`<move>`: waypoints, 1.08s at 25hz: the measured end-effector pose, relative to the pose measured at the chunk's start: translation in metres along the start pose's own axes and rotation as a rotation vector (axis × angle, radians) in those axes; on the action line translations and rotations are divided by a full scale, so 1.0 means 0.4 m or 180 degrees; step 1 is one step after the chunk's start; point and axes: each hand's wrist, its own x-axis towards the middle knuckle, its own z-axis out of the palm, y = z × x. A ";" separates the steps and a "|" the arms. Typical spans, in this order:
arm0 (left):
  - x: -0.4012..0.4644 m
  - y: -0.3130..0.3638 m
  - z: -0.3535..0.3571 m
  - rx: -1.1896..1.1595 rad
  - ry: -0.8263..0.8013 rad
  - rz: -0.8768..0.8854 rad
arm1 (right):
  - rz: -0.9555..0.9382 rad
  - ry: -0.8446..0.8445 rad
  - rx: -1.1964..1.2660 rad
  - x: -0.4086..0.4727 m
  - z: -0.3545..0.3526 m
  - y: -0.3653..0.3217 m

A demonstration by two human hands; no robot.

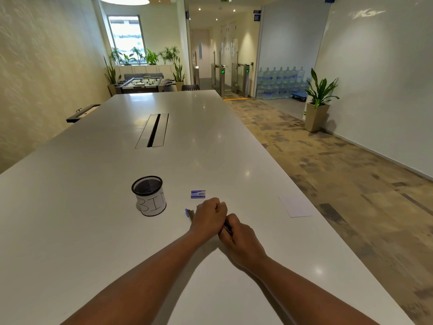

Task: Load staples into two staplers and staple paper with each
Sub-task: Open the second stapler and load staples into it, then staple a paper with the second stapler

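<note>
My left hand [209, 215] and my right hand [239, 240] meet over the white table [93, 231], fingers curled. A thin dark metal part of a stapler [227, 228] shows between them, gripped by my right hand; my left hand is closed against it. A blue stapler [189, 213] lies on the table just left of my left hand, partly hidden by it. A small blue staple box [198, 194] lies beyond the hands. A white sheet of paper [296, 206] rests near the table's right edge.
A black mesh cup [150, 195] with a white label reading "BIN" stands left of the hands. A cable slot [153, 130] runs along the table's middle. The table's right edge drops to carpeted floor; a potted plant [319, 102] stands by the wall.
</note>
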 end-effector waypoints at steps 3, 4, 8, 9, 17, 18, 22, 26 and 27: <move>0.005 -0.004 -0.002 -0.0484 -0.0129 -0.0231 | 0.0102 0.0119 -0.0131 -0.004 -0.004 -0.004; 0.009 -0.008 -0.003 -0.0712 -0.0180 -0.0319 | 0.0155 0.0205 -0.0209 -0.005 -0.005 -0.006; 0.021 -0.019 0.024 -0.1781 -0.0298 -0.0622 | 0.0552 0.0769 -0.0182 -0.015 -0.030 -0.011; 0.023 -0.018 0.037 -0.1846 -0.0320 -0.0651 | 0.0652 0.0890 -0.0171 -0.019 -0.046 -0.006; 0.044 0.058 0.224 -0.0440 -0.0752 0.0175 | 0.1311 0.1520 -0.0440 -0.039 -0.277 0.147; 0.047 0.077 0.249 -0.0380 -0.0813 0.0262 | 0.1357 0.1562 -0.0466 -0.040 -0.299 0.170; 0.073 0.138 0.345 -0.0192 -0.1129 0.0480 | 0.1404 0.1755 -0.0412 -0.038 -0.358 0.247; 0.121 0.162 0.412 0.0549 -0.1254 0.0681 | 0.1436 0.1732 -0.0517 -0.037 -0.367 0.296; 0.133 0.168 0.425 0.0536 -0.1242 0.0686 | 0.1449 0.1706 -0.0543 -0.035 -0.366 0.301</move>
